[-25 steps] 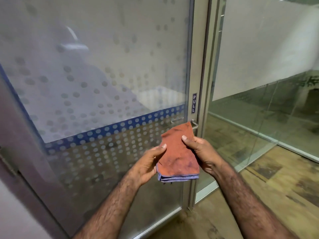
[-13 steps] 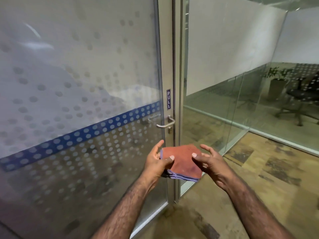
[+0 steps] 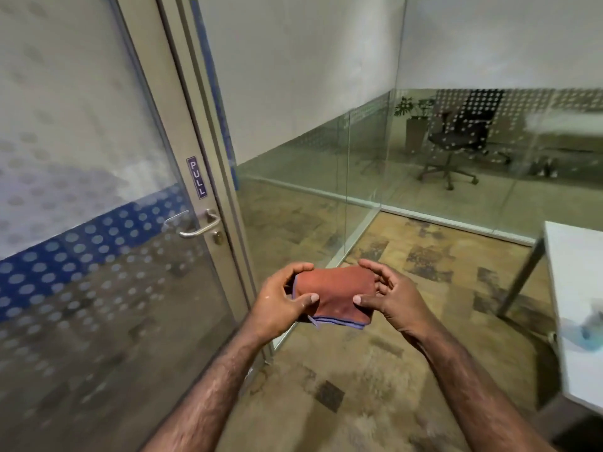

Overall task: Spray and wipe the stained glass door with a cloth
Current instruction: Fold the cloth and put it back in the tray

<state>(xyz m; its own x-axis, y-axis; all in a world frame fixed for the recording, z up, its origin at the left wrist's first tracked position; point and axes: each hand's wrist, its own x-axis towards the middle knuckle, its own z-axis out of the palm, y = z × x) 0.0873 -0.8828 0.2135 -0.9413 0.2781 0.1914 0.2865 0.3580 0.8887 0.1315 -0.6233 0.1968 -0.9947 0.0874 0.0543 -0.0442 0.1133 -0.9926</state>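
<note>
A folded orange-red cloth [image 3: 332, 295] with a purple edge lies flat between both hands, at waist height in front of me. My left hand [image 3: 280, 301] grips its left side, thumb on top. My right hand [image 3: 388, 295] grips its right side the same way. The frosted glass door [image 3: 81, 190], with grey dots and a blue dotted band, fills the left of the view. Its metal lever handle [image 3: 199, 225] and a "PULL" label [image 3: 196, 177] sit on the door frame, up and left of the cloth. A blurred blue-and-clear object [image 3: 587, 327] rests on the table at the right edge.
A white table [image 3: 574, 275] with a grey leg stands at the right. Glass partition walls [image 3: 359, 158] run behind and to the right, with an office chair [image 3: 463, 135] and a potted plant [image 3: 416, 122] beyond them. Patchy brown carpet [image 3: 408, 353] covers the floor.
The view has swung to the right, away from the door glass. The cloth came down from near the door handle and now lies flat, held by both hands.
</note>
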